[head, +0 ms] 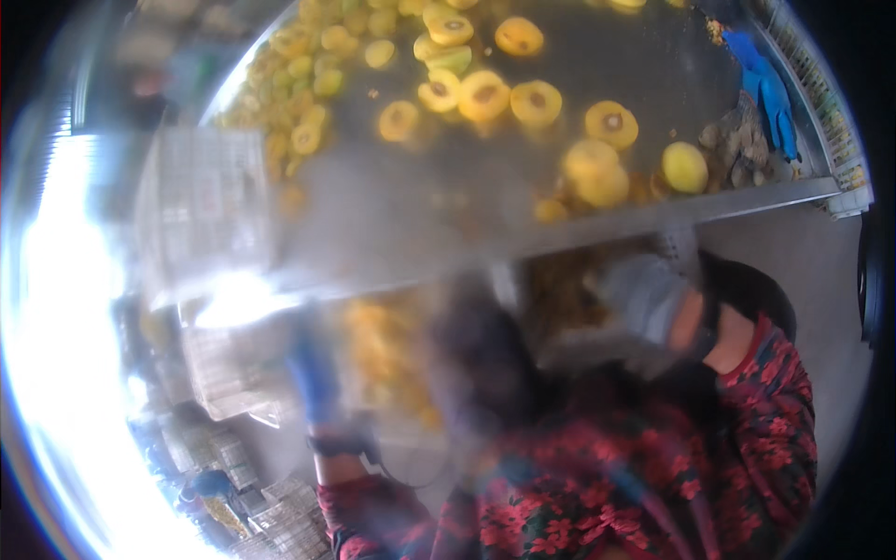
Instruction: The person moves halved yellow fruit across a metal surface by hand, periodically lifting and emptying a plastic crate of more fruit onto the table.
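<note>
My left hand (313, 374), in a blue glove, is low at the left, blurred, beside a container of yellow fruit (385, 343) below the table edge. My right hand (644, 297), in a pale grey glove, hangs below the table's front edge, near a crate with brownish contents (563, 290). Blur hides the fingers of both hands, so what they hold is unclear. On the metal table (392, 217) ahead lie yellow stone fruit halves (484, 96), several with the stone showing. A whole yellow fruit (685, 168) sits near the front edge.
A heap of yellow fruit (280, 91) covers the table's far left. A blue rubber glove (770, 98) lies at the right rim, beside a crumpled greyish glove or cloth (742, 136). Plastic crates (206, 210) stand at left; more crates (287, 518) and a person (210, 483) are lower left.
</note>
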Demonstrator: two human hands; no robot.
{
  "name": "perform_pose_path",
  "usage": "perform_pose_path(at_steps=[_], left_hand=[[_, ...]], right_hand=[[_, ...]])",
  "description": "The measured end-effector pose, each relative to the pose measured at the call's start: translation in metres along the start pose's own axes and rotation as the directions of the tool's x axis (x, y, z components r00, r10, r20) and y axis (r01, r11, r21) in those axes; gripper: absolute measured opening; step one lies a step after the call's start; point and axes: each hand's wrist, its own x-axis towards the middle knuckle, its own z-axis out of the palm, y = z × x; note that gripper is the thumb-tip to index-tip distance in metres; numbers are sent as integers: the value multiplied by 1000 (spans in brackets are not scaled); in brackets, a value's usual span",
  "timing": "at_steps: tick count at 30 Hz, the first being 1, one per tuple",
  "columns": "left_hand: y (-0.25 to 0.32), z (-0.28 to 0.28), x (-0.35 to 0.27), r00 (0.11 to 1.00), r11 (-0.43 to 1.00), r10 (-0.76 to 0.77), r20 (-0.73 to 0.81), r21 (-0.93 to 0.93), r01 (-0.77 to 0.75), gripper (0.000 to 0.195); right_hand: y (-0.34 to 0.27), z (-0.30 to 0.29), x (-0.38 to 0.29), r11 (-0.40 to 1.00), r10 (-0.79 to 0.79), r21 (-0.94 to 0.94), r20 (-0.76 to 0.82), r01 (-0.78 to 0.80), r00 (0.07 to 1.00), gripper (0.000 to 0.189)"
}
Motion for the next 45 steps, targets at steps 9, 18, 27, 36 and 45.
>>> perform_pose_path(at_steps=[9, 18, 27, 36, 45], left_hand=[[63, 147, 177, 944, 847, 296, 148, -497, -188, 44], [52, 198, 219, 792, 913, 381, 477, -326, -243, 29], [141, 149, 34, 844, 528, 163, 511, -768, 362, 32], [131, 164, -20, 914, 698, 232, 333, -712, 82, 35], [172, 177, -39, 915, 703, 250, 318, -709, 54, 36]], right_hand=[[-12, 45, 10, 872, -30, 445, -363, 202, 931, 26], [-13, -21, 10, 728, 116, 676, -286, 115, 951, 24], [-13, -27, 29, 820, 160, 455, -765, 347, 624, 31], [-13, -46, 2, 521, 303, 821, -434, 234, 848, 27], [-16, -29, -11, 850, 4, -315, -797, -422, 604, 27]])
